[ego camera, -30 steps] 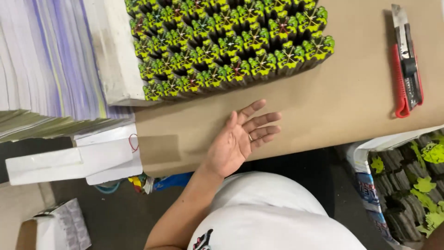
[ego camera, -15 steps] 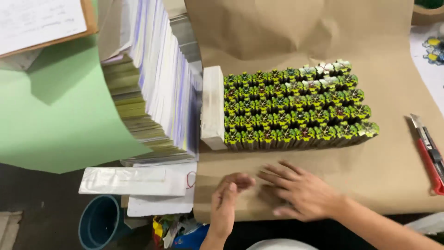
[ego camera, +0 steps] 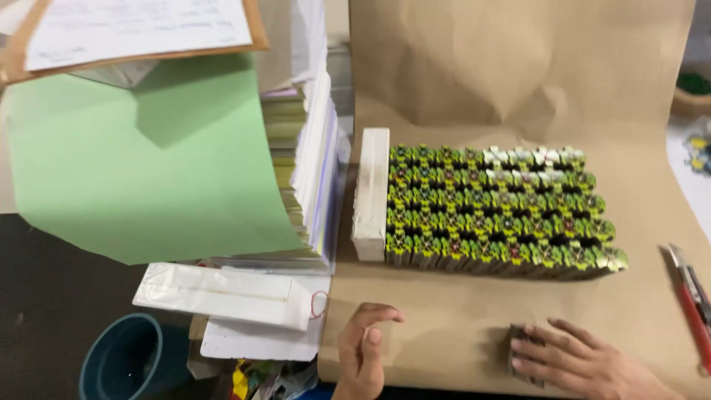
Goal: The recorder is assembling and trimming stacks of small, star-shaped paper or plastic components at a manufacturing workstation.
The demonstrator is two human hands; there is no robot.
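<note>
- Brown kraft paper point(ego camera: 474, 81) covers the worktop, running from top centre down to the lower edge of the frame.
- Green printed pieces stand packed on edge in a block point(ego camera: 500, 207) at centre right, butted against a white slab point(ego camera: 370, 194) on its left side.
- Right hand point(ego camera: 585, 357), lower right: fingers spread flat, pressing on a small dark stack of pieces point(ego camera: 524, 348) lying on the paper, well below the block.
- Left hand point(ego camera: 364, 354), bottom centre: empty, loosely curled, hovering edge-on over the paper near its left border.
- Red utility knife point(ego camera: 692, 304) lies untouched at the far right edge.
- Judgement: gathering a loose stack; a pinch grip on it seems needed first.
</note>
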